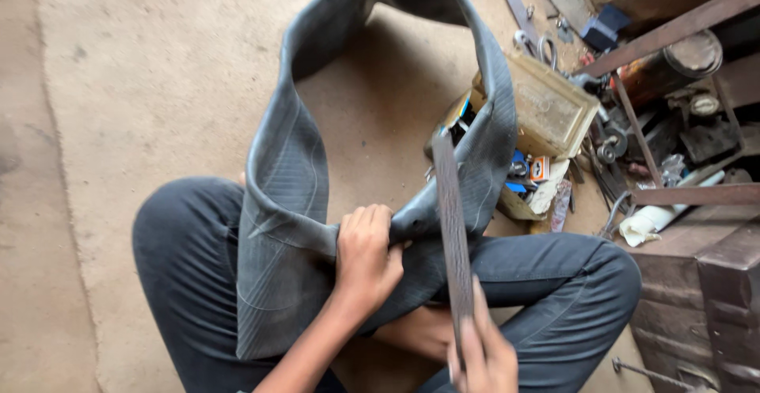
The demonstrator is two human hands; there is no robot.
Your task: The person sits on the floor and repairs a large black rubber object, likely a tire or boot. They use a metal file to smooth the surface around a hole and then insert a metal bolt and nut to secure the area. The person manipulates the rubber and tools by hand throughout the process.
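left fingers (pixel 372 227) clenched on inner tube (pixel 289 171) | right fingers (pixel 475 314) gripping flat file (pixel 451 219), upright

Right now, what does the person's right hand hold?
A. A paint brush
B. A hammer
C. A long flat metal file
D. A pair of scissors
C: the right hand grips the lower end of a long flat rough-faced file, which rises across the black rubber inner tube that the left hand clutches.

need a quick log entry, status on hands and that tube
Left hand clenched on black inner tube. Right hand holds flat rasp against it. Open toolbox close beside.
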